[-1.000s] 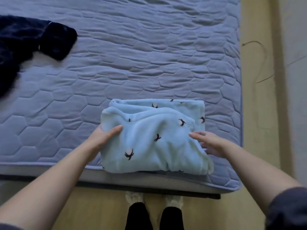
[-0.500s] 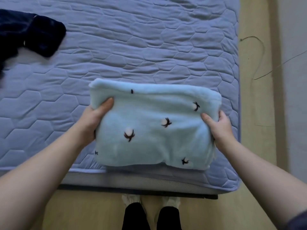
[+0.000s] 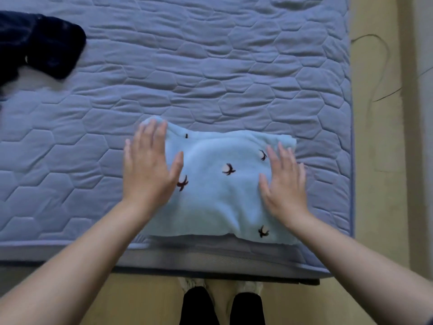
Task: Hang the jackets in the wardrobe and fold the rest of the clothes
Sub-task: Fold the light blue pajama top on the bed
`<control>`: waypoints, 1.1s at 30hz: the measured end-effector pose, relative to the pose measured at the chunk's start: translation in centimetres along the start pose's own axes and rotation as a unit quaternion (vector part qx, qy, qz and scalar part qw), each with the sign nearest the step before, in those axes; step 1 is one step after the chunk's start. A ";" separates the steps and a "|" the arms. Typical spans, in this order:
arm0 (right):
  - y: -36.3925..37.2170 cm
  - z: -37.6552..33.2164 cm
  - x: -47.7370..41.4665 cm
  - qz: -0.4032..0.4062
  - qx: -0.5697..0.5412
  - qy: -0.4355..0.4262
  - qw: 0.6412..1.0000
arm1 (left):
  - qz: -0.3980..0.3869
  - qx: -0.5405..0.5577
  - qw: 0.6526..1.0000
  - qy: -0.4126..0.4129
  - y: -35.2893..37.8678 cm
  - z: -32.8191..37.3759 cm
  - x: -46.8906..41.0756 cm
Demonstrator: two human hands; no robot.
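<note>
Though folded into a thick rectangle, looks puffy rather than flat: pale blue fleece (image 3: 218,198) with small dark bird-like marks, lying on the bed (image 3: 210,66) close to its near edge and toward its right side. Long axis running left to right across the view. Near hem almost at the mattress lip.

Left hand (image 3: 150,170) laid flat over the fleece's left end, fingers straight and slightly spread, tips reaching the far left corner, thumb pointing inward. Right hand (image 3: 284,184) flat on the right end, fingers straight and splayed, tips just short of the far right corner. Nothing pinched or gripped by either; palms down on the cloth, though hard to tell how firmly. Both equally near, one at each short end, bare middle of the fleece between them.

Judged as the smoothing stage of this fold, probably finished once flattened. For any lift or shift, grips needed at the two short ends, directly under each hand.

Farther out: dark garment (image 3: 42,43) heaped at the far left of the bed, well apart from the fleece, not yet folded or hung; cannot tell whether a jacket. Right of the bed, pale floor (image 3: 379,160) with a thin cord (image 3: 387,59) looped on it. Below the near edge, light socks (image 3: 191,283) and dark trouser legs.
</note>
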State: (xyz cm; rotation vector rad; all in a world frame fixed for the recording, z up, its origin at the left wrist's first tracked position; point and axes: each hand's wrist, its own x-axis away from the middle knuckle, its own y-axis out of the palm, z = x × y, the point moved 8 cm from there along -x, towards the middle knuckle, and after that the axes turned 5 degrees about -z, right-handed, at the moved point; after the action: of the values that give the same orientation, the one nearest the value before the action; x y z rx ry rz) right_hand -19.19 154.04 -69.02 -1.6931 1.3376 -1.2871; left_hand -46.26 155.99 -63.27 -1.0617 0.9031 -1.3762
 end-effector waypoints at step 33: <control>6.1 6.5 -0.1 -0.032 -0.044 0.169 0.984 | -0.056 0.269 0.929 -0.246 10.5 -10.9 3.0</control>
State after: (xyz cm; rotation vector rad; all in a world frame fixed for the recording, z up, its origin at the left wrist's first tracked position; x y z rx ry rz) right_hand -15.18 151.69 -76.61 -1.6386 1.5627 -1.6289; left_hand -53.38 151.55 -76.21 -0.9645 0.0800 -1.2598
